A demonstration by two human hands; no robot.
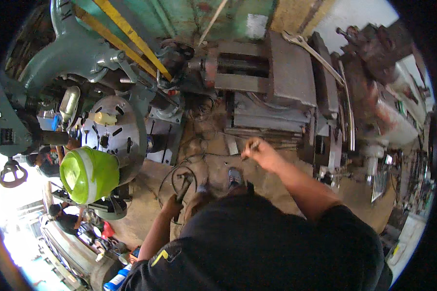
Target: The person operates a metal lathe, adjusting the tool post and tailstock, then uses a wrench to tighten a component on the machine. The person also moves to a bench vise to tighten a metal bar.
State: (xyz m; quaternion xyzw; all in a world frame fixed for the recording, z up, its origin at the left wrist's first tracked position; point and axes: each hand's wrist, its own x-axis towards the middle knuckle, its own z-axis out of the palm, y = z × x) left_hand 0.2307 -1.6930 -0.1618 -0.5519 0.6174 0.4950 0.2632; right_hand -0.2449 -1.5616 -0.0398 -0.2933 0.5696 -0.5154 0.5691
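Note:
My left hand is closed round the handle of what looks like a hammer, its dark head pointing away from me. Ahead and to the right, my right hand is raised over the floor with its fingers curled together. A small dark thing seems to be pinched in it, too small to name. Beneath the hands, a thin dark cable loops across the brown floor. Below my right hand my shoe shows.
On the left stands a green machine with a round slotted metal table. A lime-green bucket is beside it. Ahead is a heavy vise-like machine block, with a large wrench on it. Another person is at lower left.

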